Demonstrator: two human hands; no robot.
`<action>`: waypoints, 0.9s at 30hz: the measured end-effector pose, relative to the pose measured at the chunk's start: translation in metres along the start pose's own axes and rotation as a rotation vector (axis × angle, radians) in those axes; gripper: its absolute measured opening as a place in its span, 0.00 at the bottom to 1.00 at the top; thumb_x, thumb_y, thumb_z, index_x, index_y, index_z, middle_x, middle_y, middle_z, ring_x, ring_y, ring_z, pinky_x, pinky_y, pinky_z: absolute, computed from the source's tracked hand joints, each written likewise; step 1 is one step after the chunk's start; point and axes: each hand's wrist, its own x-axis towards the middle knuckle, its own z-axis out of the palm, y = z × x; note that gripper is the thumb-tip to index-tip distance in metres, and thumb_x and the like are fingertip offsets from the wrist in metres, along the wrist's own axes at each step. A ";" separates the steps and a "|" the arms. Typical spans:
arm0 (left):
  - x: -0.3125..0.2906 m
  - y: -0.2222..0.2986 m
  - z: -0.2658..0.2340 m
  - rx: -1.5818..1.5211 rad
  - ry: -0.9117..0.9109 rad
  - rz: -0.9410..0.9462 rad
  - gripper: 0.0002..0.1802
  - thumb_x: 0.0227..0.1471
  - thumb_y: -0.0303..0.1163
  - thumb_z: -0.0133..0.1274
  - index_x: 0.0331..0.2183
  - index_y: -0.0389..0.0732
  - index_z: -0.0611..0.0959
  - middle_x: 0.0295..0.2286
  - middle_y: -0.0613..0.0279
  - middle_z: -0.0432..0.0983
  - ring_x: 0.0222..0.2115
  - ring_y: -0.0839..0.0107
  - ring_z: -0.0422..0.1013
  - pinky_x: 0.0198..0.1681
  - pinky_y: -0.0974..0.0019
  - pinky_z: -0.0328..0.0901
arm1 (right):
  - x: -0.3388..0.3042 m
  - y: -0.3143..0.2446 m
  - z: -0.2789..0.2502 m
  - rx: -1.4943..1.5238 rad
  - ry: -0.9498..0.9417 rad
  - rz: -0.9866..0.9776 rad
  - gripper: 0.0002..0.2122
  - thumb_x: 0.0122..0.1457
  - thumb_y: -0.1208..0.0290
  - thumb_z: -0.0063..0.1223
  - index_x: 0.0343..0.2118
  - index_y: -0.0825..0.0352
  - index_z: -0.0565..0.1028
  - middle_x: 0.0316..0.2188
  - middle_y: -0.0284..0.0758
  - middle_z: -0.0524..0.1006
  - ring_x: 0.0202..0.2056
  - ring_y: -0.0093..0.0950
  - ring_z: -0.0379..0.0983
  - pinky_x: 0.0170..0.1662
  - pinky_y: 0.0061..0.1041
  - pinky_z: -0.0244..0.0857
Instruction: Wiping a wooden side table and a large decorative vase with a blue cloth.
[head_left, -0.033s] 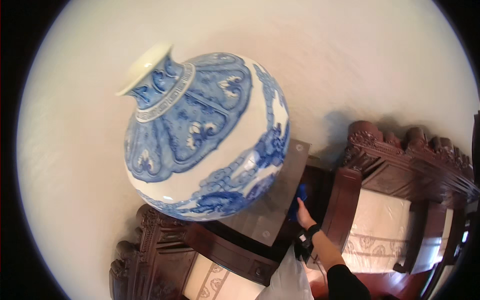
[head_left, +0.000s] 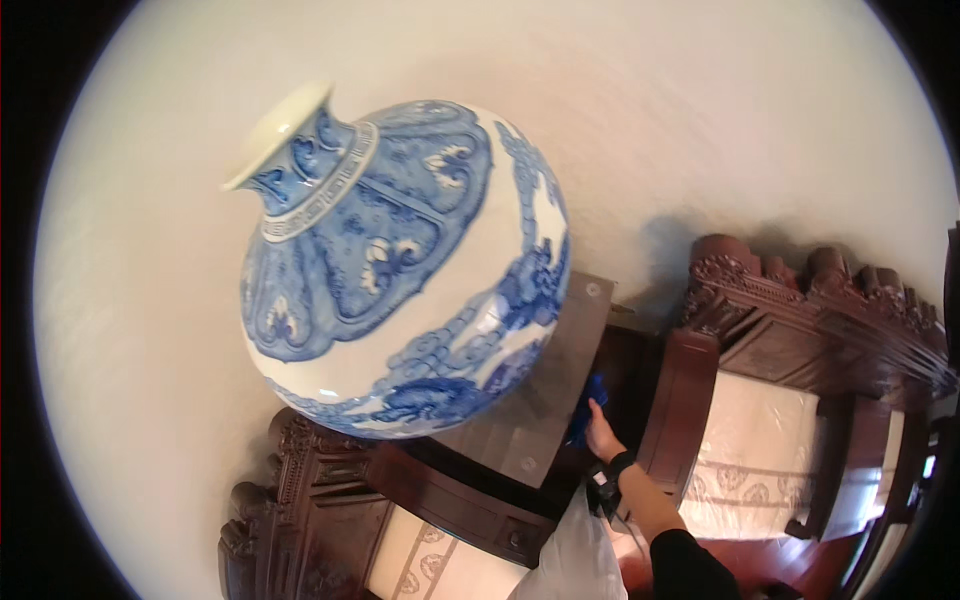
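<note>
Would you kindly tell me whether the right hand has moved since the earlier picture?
Yes, slightly: judged against the grey tabletop, the right hand has shifted toward its lower corner.

A: Which parts are obscured?
B: The vase (head_left: 400,270) conceals its own base. The right hand (head_left: 602,438) partly covers a blue item (head_left: 598,386); its grip is unclear.
A: And cropped?
B: The black sleeve (head_left: 690,565) and whitish bag (head_left: 572,562), by the lower edge.
</note>
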 end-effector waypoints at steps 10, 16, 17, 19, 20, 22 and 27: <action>-0.005 0.018 0.002 0.256 -0.074 0.016 0.24 0.54 0.48 0.48 0.41 0.36 0.76 0.31 0.59 0.75 0.32 0.67 0.72 0.37 0.63 0.68 | -0.029 0.071 -0.045 -0.106 -0.050 0.242 0.26 0.65 0.56 0.27 0.64 0.56 0.43 0.64 0.38 0.46 0.63 0.32 0.42 0.64 0.32 0.31; 0.002 -0.006 -0.025 0.395 -0.383 0.407 0.20 0.56 0.44 0.46 0.40 0.36 0.75 0.30 0.59 0.75 0.29 0.67 0.73 0.34 0.67 0.68 | -0.062 0.057 -0.010 -0.186 -0.072 0.127 0.29 0.64 0.50 0.28 0.63 0.61 0.45 0.65 0.38 0.41 0.64 0.33 0.35 0.64 0.31 0.29; 0.000 -0.010 -0.022 0.379 -0.372 0.408 0.20 0.56 0.44 0.46 0.40 0.36 0.75 0.30 0.59 0.75 0.29 0.67 0.73 0.34 0.67 0.68 | -0.064 0.053 -0.006 -0.199 -0.044 0.128 0.29 0.64 0.50 0.29 0.63 0.62 0.47 0.64 0.37 0.43 0.63 0.33 0.39 0.64 0.30 0.31; -0.015 0.002 0.009 0.313 0.024 0.028 0.19 0.57 0.42 0.45 0.40 0.36 0.76 0.30 0.58 0.76 0.29 0.68 0.73 0.32 0.67 0.68 | -0.060 0.029 -0.009 -0.117 -0.074 0.106 0.28 0.64 0.51 0.30 0.62 0.61 0.49 0.61 0.36 0.51 0.60 0.30 0.47 0.62 0.27 0.38; -0.014 -0.004 0.004 0.291 0.042 0.030 0.19 0.57 0.42 0.45 0.40 0.36 0.76 0.30 0.58 0.76 0.29 0.68 0.73 0.32 0.67 0.68 | -0.060 0.023 -0.004 -0.018 -0.113 0.093 0.26 0.63 0.52 0.31 0.62 0.59 0.52 0.59 0.36 0.60 0.58 0.27 0.55 0.60 0.24 0.45; -0.009 -0.011 0.003 0.249 -0.102 0.299 0.19 0.57 0.42 0.44 0.41 0.36 0.76 0.30 0.58 0.76 0.29 0.69 0.73 0.30 0.68 0.67 | -0.060 0.022 -0.006 -0.072 -0.110 0.041 0.27 0.63 0.52 0.32 0.61 0.62 0.53 0.58 0.35 0.60 0.58 0.27 0.56 0.59 0.24 0.45; -0.004 -0.009 0.028 0.223 0.061 0.079 0.20 0.57 0.41 0.43 0.43 0.35 0.75 0.30 0.56 0.77 0.30 0.68 0.72 0.34 0.66 0.66 | -0.077 0.031 -0.001 -0.190 -0.119 -0.021 0.25 0.63 0.55 0.35 0.59 0.66 0.57 0.57 0.31 0.62 0.56 0.25 0.57 0.58 0.25 0.48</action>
